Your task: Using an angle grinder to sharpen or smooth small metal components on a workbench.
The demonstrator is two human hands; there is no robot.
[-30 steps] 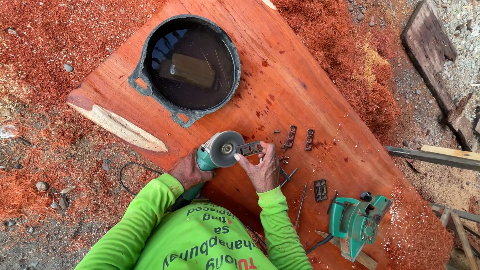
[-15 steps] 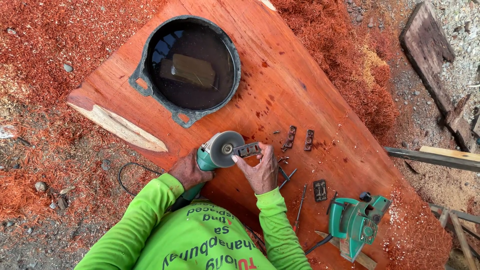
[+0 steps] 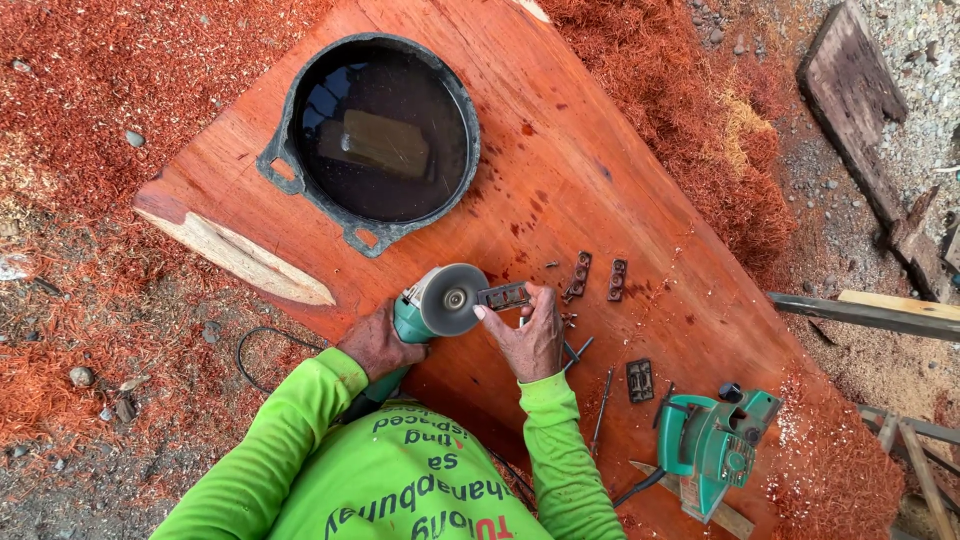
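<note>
Left hand (image 3: 378,343): fingers wrapped around the green grinder (image 3: 430,307), lower centre of the frame.
Right hand (image 3: 532,338): fingers pinched on a small dark metal plate (image 3: 503,296), its end at the grinder disc (image 3: 452,298).
Slab (image 3: 600,200): red wood, under both hands.
Basin (image 3: 375,135): black, water-filled, upper left of the slab.
Planer (image 3: 715,445): green, lower right.

Far left on the red wooden slab (image 3: 600,180) sits a black basin (image 3: 300,110) of dark water; near right, a green power tool (image 3: 715,445); red sawdust (image 3: 100,90) all around.
</note>
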